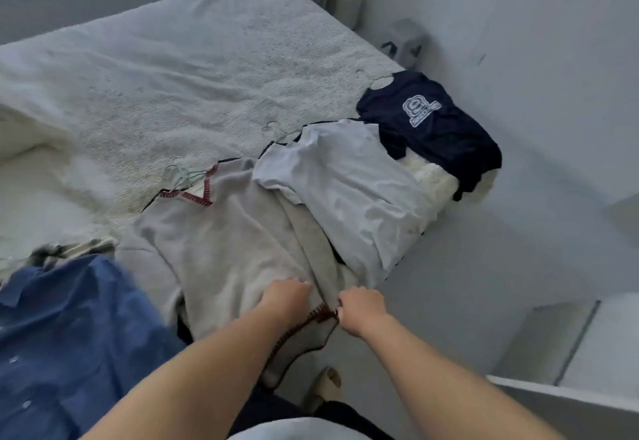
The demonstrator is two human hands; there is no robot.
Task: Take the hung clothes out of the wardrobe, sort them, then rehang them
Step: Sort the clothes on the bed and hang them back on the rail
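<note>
1. Two bare forearms reach forward from the bottom of the view. The left hand and right hand sit close together at the near edge of a bed, both curled onto the lower hem of a grey sweater. The right hand pinches the dark red stitched trim; the left hand appears to grip the fabric just beside it, though its fingers are partly hidden.
2. The grey sweater lies flat on the bed, its V-neck edged in red stitching and a pale hanger poking out at the collar.
3. To its right, overlapping it, lies a light grey T-shirt, also with a hanger at the neck.
4. Further right, at the bed's corner, lies a navy T-shirt with a white printed logo, draped over something cream-coloured.
5. At the lower left, blurred, is a blue button-up shirt, nearest the person.
6. The bed has a textured pale cover; a pale floor and wall lie to the right.
7. Progress, as a judgement: several garments are already out of the wardrobe and spread in a row, so the removal seems well along and sorting is under way. Rehanging is not yet done, and the wardrobe itself is out of view.
</note>
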